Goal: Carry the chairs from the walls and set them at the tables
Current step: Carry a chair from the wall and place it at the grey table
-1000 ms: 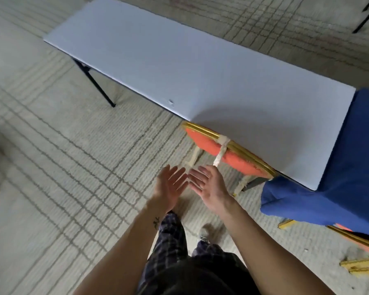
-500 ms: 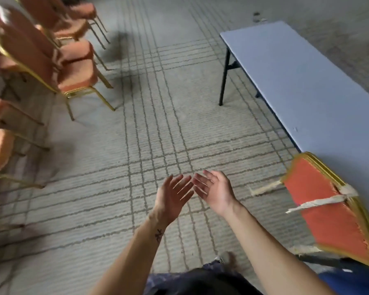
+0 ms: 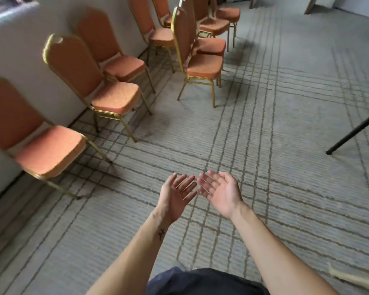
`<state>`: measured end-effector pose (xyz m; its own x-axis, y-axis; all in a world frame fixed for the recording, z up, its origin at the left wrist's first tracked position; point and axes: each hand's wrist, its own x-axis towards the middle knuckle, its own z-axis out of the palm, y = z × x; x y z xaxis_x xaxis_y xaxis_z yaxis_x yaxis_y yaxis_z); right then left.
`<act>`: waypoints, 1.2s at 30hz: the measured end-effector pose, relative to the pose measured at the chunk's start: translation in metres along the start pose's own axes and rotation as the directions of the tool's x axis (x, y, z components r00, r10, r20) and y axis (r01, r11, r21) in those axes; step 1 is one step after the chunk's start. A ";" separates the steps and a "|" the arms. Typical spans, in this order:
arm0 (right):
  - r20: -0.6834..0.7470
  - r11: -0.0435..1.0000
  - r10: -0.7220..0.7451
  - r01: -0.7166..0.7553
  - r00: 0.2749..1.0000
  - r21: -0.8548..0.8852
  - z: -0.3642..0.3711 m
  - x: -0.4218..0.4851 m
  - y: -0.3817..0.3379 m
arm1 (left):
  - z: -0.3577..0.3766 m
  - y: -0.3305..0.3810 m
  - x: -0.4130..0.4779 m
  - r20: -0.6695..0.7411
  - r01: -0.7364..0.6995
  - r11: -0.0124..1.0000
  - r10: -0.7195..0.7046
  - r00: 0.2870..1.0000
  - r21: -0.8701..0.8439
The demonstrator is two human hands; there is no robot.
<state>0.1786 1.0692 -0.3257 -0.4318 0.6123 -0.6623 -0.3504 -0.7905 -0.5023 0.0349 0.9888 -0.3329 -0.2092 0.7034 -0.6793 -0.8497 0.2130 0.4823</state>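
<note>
Two empty hands held out over the carpet [image 3: 264,124], with the chairs lined up by the wall [image 3: 19,45] to the left.

Both forearms reach forward from the lower edge and draw together. The left hand [image 3: 177,194] is palm up and tipped inward, its fingers straight and slightly spread, holding nothing. The right hand [image 3: 222,192] mirrors it, palm turned up and toward the left, fingers relaxed and wide, also holding nothing. Their fingertips lie just beside each other, and I cannot tell whether they touch. A small dark mark [image 3: 162,233] shows on the left inner wrist. The orange, gold-framed chairs stand with their backs to the wall, well apart from the hands: the nearest chair [image 3: 47,150] at the left edge, a second chair [image 3: 113,99] beyond it, then others. The stacked chairs [image 3: 202,64] stand farther out on the carpet. A black table leg [image 3: 354,133] slants in at the right edge.
</note>
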 end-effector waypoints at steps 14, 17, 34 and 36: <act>0.091 0.912 0.299 -0.257 0.950 -0.319 0.204 0.114 0.090 | -0.145 0.147 -0.001 -0.277 -0.258 0.911 0.170 0.946 -0.321; 0.110 0.870 0.375 -0.308 0.921 -0.385 0.253 0.154 0.108 | -0.169 0.178 0.011 -0.350 -0.338 0.876 0.215 0.912 -0.343; 0.208 0.653 0.642 -0.384 0.738 -0.654 0.485 0.276 0.185 | -0.256 0.371 0.055 -0.622 -0.611 0.688 0.291 0.727 -0.392; 0.197 0.643 0.646 -0.387 0.737 -0.662 0.507 0.289 0.199 | -0.274 0.398 0.058 -0.631 -0.623 0.682 0.300 0.716 -0.383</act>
<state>-0.4374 1.0960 -0.3352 -0.7084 -0.0563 -0.7035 0.4916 -0.7547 -0.4346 -0.4481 0.9290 -0.3319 -0.7099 0.1396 -0.6903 -0.6344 -0.5526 0.5406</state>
